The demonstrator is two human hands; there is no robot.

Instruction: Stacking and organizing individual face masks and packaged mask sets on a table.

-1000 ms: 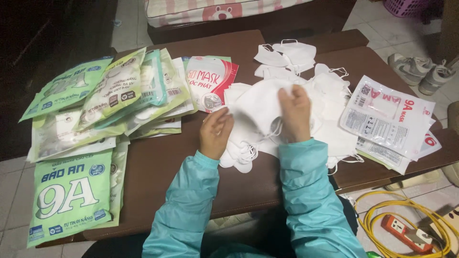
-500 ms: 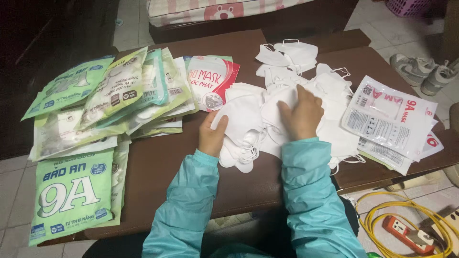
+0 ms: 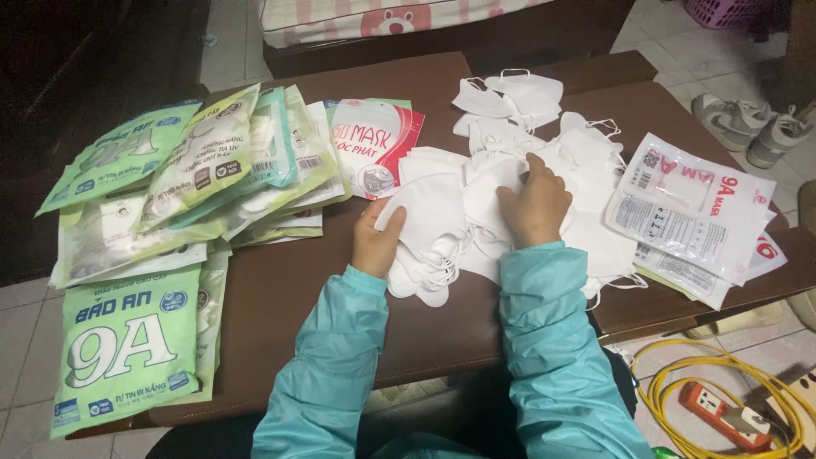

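A heap of white face masks [image 3: 586,178] lies on a dark brown table [image 3: 289,297]. My left hand [image 3: 376,242] grips the left edge of a small stack of white masks [image 3: 429,225], whose ear loops hang toward me. My right hand [image 3: 537,204] rests palm down on the masks beside that stack, fingers spread and pressing into the pile. Both arms wear teal jacket sleeves. Two more loose masks [image 3: 510,93] lie at the far side of the table.
Green and white mask packets [image 3: 127,348] are fanned over the table's left half, with a red and white packet [image 3: 374,140] in the middle. Flat white packets [image 3: 693,208] lie at the right. On the tiled floor are a yellow cable, an orange power strip [image 3: 722,412] and shoes [image 3: 748,123].
My left hand has slid down and left, taking hold of the edge of the mask stack. My right hand shifted slightly right over the pile.
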